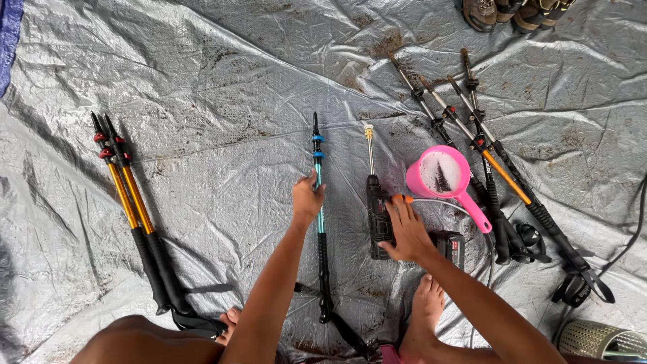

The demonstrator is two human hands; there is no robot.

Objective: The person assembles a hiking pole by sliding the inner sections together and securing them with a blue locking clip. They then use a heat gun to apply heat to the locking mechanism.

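Note:
My left hand (306, 200) rests on the shaft of a teal trekking pole (320, 222) that lies lengthwise on the grey tarp (222, 87), fingers curled around it. My right hand (406, 230) presses down on a black cordless spray gun (377, 216) with a long brass-tipped nozzle (369, 145) pointing away from me. Its battery pack (453, 246) sits just right of my wrist. My bare foot (426, 303) is planted below the gun.
Two orange-and-black poles (135, 209) lie at the left. Several muddy poles (485, 155) fan out at the right, beside a pink scoop (445, 176) holding soapy water. Shoes (512, 10) sit at the top edge. A perforated metal container (596, 338) is at bottom right.

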